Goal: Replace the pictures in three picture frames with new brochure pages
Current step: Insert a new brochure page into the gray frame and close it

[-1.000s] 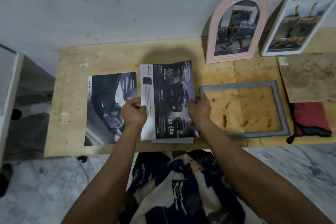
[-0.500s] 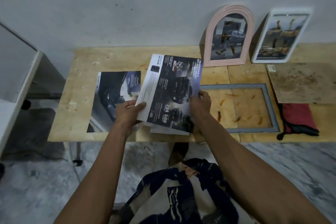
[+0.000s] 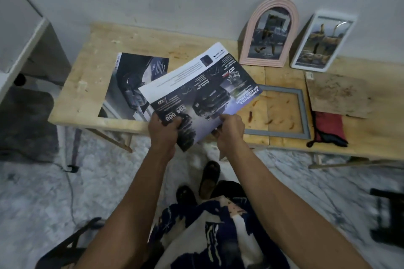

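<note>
Hands (image 3: 196, 129) grip brochure page's (image 3: 201, 91) near edge.

arms: both are showing bare from hand to upper edge, no sleeves appearing | garment (image 3: 218, 236): person is wearing dark navy fabric with cream patches and line markings | feet: dark slippers (image 3: 208, 178) are showing below

Dim, flat indoor light is falling from above; the floor (image 3: 43, 192) and lower corners are smearing with motion blur, glare is streaking the white frame (image 3: 323, 43), and edges are bowing.
</note>
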